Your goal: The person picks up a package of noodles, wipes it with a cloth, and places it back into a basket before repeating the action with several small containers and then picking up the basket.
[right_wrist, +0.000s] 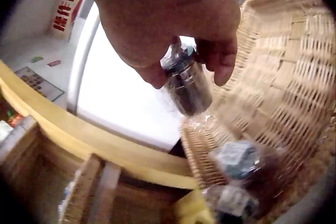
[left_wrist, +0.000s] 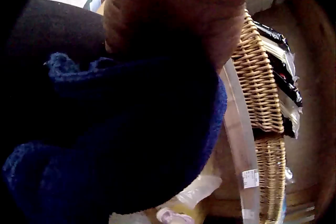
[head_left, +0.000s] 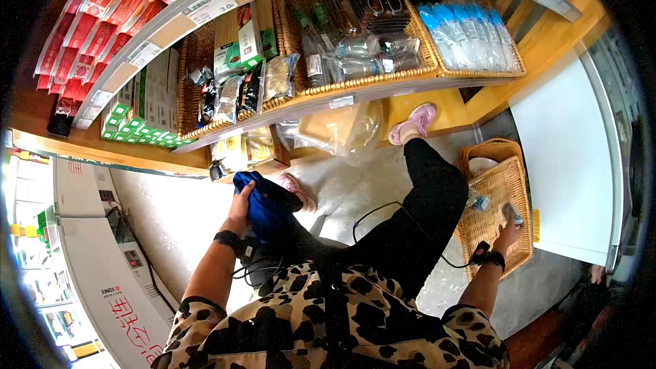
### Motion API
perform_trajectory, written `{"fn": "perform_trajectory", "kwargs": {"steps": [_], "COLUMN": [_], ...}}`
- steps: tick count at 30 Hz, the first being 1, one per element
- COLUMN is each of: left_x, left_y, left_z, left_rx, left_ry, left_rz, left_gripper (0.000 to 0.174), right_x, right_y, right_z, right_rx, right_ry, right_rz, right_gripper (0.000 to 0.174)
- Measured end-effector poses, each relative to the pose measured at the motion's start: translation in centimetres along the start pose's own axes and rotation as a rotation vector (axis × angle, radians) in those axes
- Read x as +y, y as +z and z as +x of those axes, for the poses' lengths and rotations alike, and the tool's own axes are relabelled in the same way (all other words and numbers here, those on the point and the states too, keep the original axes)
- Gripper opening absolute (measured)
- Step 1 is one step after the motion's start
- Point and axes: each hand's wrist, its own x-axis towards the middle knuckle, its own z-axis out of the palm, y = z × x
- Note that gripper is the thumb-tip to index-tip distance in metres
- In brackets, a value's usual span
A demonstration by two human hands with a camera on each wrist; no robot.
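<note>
My left hand [head_left: 239,206] grips a dark blue cloth [head_left: 268,210] above my left leg. In the left wrist view the cloth [left_wrist: 152,134] hangs in folds below the hand [left_wrist: 178,14], its fingers hidden. My right hand [head_left: 506,235] holds a small cylinder [head_left: 512,214] in clear wrap over a shallow wicker basket [head_left: 490,188]. Seen from the right wrist, thumb and fingers pinch the upper end of this dark, silvery cylinder [right_wrist: 190,91]. Below it in the basket lie a wrapped piece with a blue-green top [right_wrist: 239,158] and another wrapped piece [right_wrist: 236,200].
Ahead runs a shelf with wicker baskets [head_left: 437,68] of packaged goods and price tags. Red packets [head_left: 102,27] fill the upper left. A white cabinet [head_left: 564,157] stands beyond the right basket, and a white freezer [head_left: 102,266] at left. A cable [head_left: 383,206] crosses my lap.
</note>
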Motion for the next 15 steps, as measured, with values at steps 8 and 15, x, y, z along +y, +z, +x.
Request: {"fn": "perform_trajectory", "kwargs": {"steps": [8, 15], "left_x": [5.0, 8.9], "left_y": [5.3, 14.6], "left_z": [-5.2, -13.6], "left_rx": [-0.284, -0.524], "left_ry": [0.114, 0.494], "left_rz": [0.12, 0.189], "left_gripper": [0.053, 0.027], "right_x": [-17.7, -21.5], "right_y": [8.8, 19.8], "right_z": [-13.0, -27.4], "right_rx": [-0.624, -1.268], "right_ry": [-0.512, -0.423], "right_rz": [0.061, 0.202], "right_gripper": [0.053, 0.058]}}
